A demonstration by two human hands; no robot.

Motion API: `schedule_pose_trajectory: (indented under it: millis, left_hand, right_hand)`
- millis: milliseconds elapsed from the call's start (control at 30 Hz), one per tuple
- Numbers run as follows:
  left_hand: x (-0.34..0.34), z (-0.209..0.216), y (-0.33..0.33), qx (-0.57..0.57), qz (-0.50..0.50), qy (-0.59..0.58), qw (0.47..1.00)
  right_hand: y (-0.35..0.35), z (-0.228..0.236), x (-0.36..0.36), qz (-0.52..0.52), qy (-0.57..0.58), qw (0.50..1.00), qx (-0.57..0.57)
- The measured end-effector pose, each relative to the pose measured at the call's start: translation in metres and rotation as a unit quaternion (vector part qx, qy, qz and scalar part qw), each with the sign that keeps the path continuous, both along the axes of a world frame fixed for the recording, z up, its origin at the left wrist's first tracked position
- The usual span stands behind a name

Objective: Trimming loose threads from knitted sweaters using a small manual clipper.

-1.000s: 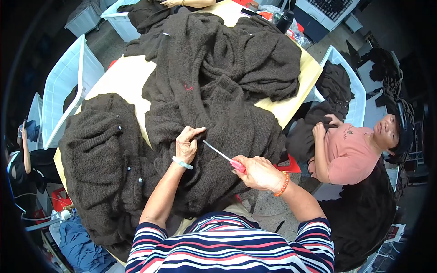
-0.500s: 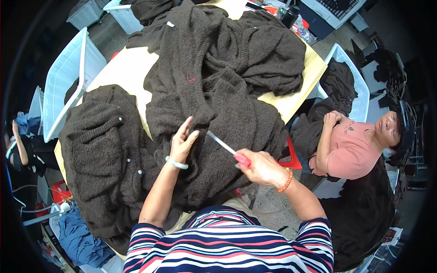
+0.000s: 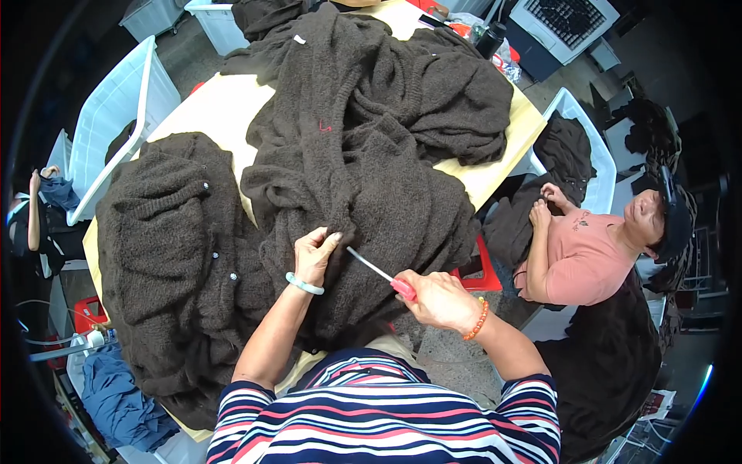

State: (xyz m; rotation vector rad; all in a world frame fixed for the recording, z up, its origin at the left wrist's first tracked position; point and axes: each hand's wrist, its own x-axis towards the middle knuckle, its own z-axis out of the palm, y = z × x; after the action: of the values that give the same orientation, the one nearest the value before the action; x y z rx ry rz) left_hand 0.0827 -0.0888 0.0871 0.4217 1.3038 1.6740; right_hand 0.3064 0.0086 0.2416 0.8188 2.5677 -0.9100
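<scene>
A dark brown knitted garment [image 3: 410, 193] lies in loose folds in front of me, with a small red stitched mark [image 3: 325, 126] on it. My left hand [image 3: 312, 259] is closed in a pinch at the garment's near edge; cloth hangs below its fingers. In my right hand [image 3: 444, 300] is a red-handled tool [image 3: 369, 264] with a thin, pale, straight shaft. Its tip points up and left, close to my left thumb. Whether the tip touches the cloth, I cannot tell. The kind of tool is not clear.
The pale yellow table [image 3: 228, 104] carries another brown knit pile [image 3: 154, 240] with shiny buttons on my left. White bins [image 3: 108, 116] stand around it. To the right sits a person in a pink shirt [image 3: 580, 259], near a red stool [image 3: 481, 267]. A black bottle [image 3: 491, 40] stands at the far end.
My left hand has drawn nearer to me and its spread fingers have closed on the cloth edge. The tool has come slightly nearer and left. The seated person's hands have moved apart.
</scene>
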Motion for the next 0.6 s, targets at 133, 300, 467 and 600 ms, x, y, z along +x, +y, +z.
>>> schedule_pose_trajectory:
  millis: [133, 300, 467, 600]
  left_hand:
    - [0.017, 0.003, 0.010, 0.004, 0.028, 0.059, 0.998]
    - [0.009, -0.002, -0.008, -0.161, -0.035, 0.262, 0.951]
    - [-0.018, -0.040, -0.054, -0.133, -0.099, 0.350, 0.922]
    - [-0.014, -0.034, -0.041, -0.094, -0.070, 0.335, 0.935]
  right_hand:
    - [-0.013, 0.010, 0.010, 0.000, 0.024, 0.999, -0.030]
    - [-0.008, 0.001, 0.019, -0.075, 0.049, 0.996, -0.019]
    - [-0.021, -0.009, 0.025, -0.060, 0.075, 0.994, -0.048]
    - [-0.032, -0.005, 0.018, -0.037, 0.082, 0.995, -0.031]
